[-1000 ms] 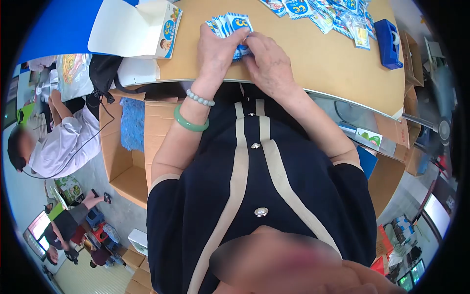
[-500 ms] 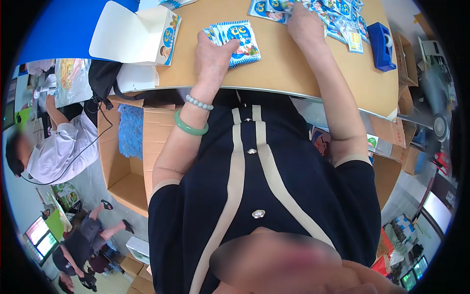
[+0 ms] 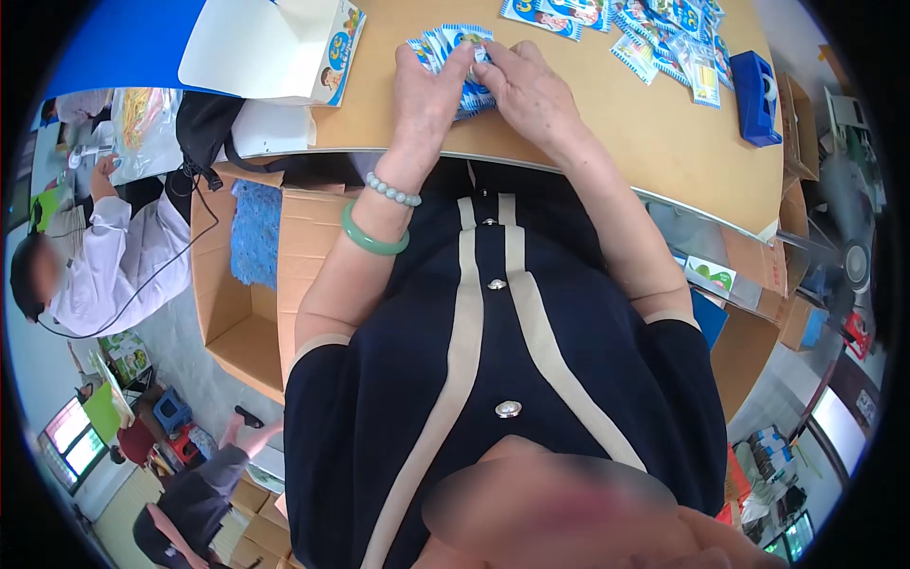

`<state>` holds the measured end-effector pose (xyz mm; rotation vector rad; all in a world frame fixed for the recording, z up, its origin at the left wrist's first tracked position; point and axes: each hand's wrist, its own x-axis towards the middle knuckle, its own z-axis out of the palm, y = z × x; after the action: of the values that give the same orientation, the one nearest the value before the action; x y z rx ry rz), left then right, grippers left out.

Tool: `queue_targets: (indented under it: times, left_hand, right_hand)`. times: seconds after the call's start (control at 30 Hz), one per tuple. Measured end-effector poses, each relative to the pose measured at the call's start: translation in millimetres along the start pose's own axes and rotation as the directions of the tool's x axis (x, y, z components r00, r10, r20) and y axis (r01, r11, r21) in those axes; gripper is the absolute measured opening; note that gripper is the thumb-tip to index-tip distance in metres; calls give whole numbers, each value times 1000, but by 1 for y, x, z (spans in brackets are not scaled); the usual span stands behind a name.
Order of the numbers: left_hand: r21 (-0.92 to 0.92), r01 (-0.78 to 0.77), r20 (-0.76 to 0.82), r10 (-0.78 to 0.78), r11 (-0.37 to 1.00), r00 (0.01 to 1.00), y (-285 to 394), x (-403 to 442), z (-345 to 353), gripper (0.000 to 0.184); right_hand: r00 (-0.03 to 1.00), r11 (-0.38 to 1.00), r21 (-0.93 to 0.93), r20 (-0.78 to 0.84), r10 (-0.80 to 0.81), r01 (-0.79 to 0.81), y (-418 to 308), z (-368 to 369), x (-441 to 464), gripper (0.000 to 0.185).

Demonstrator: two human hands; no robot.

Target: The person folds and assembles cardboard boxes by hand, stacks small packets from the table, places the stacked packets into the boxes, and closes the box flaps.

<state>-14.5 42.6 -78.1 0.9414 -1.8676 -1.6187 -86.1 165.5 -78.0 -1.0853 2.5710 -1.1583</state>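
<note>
A small stack of blue-and-white candy packets [image 3: 445,45] is held above the near part of the table, between both hands. My left hand [image 3: 425,100] is closed around the stack's left side, its thumb across the front. My right hand [image 3: 533,93] is closed on the right side, thumb and fingers at the top packet; part of the stack is hidden behind the hands. More packets [image 3: 637,55] lie in a loose pile to the right, several of them overlapping. To the left, an open white box [image 3: 256,49] with a printed side stands near the table edge.
A blue tape dispenser [image 3: 755,100] stands on the right of the tan table [image 3: 588,142]. Below the table on the left is an open cardboard box [image 3: 242,327] beside a black bag [image 3: 207,123]. A person in a white shirt [image 3: 133,256] sits at the left; another walks behind.
My right hand has left the packet pile and moved left to the stack in my left hand. The view has shifted slightly.
</note>
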Motion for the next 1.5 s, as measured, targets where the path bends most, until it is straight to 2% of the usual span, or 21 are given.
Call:
queue_targets:
  times: [0.13,0.23,0.3,0.37,0.43,0.6,0.7,0.77,0.8,0.83,0.87,0.93,0.97,1.0,1.13,1.23,1.27,1.33,1.43,1.47,1.5]
  left_hand:
    - [-11,-29,36,29,1000,999,-17,13,3,66]
    - [79,-48,20,47,996,999,-20,16,3,66]
    - [160,-26,6,25,987,1000,-16,13,1,65]
    - [158,-25,7,24,987,1000,-18,13,0,65]
    - [152,-21,6,20,988,1000,-19,14,0,65]
    - [151,-12,-2,12,988,1000,-18,11,0,64]
    - [218,-66,-20,72,974,997,-26,17,1,58]
    - [-129,-52,16,55,990,998,-7,-2,8,50]
    - [-38,-14,44,16,999,999,-2,-6,4,46]
    - [-129,48,58,-41,991,998,-10,-5,7,48]
    - [58,-11,-37,13,998,999,-20,-3,10,49]
    - [278,50,-77,-30,959,997,-1,-10,6,57]
    - [251,81,-97,-58,965,994,1,-7,9,61]
    - [204,37,-112,-14,978,994,-5,-6,13,58]
    - [272,22,-211,37,962,977,-3,-7,16,56]
    - [222,87,-186,-46,971,982,5,-8,13,60]
    - [209,92,-173,-56,974,983,10,-10,11,59]
    - [194,99,-127,-75,976,989,12,-12,8,57]
    - [302,-53,-152,103,952,983,0,-6,7,52]
    - [344,84,-228,-4,935,974,12,-8,5,44]
    - [442,102,-56,-87,891,995,15,-4,-11,35]
  right_hand:
    - [995,992,-100,-61,-85,78,-1,3,-6,33]
    - [975,971,144,92,-204,190,19,-12,7,33]
    - [971,1000,3,239,-18,18,16,-50,30,29]
    - [947,884,-460,-239,-216,86,54,-45,54,25]
    - [939,700,-714,-231,-255,14,84,-56,71,30]
    - [998,650,-757,57,-39,69,81,-80,76,26]
    - [961,700,-700,-74,-267,141,100,-77,70,26]
    - [924,719,-612,57,-377,331,121,-76,83,21]
    - [988,809,-568,119,-100,150,122,-71,88,18]
    - [992,830,-544,53,-116,125,132,-66,90,17]
    - [964,846,-478,12,-265,238,157,-61,98,19]
    - [965,927,-271,39,-260,260,169,-64,112,40]
    - [993,951,-290,66,-97,112,196,-65,128,47]
    - [969,866,-435,105,-223,247,231,-65,146,42]
    - [997,996,81,62,-40,35,207,-77,126,28]
    - [933,686,640,154,325,-345,186,-58,92,30]
    - [936,690,639,163,313,-342,173,-46,77,30]
    - [999,964,263,-7,38,-35,132,-20,43,38]
    - [979,880,-458,-85,-185,126,87,-9,18,43]
    - [996,946,-312,24,-87,90,79,-10,14,49]
    - [992,952,-281,53,-114,124,78,-6,15,48]
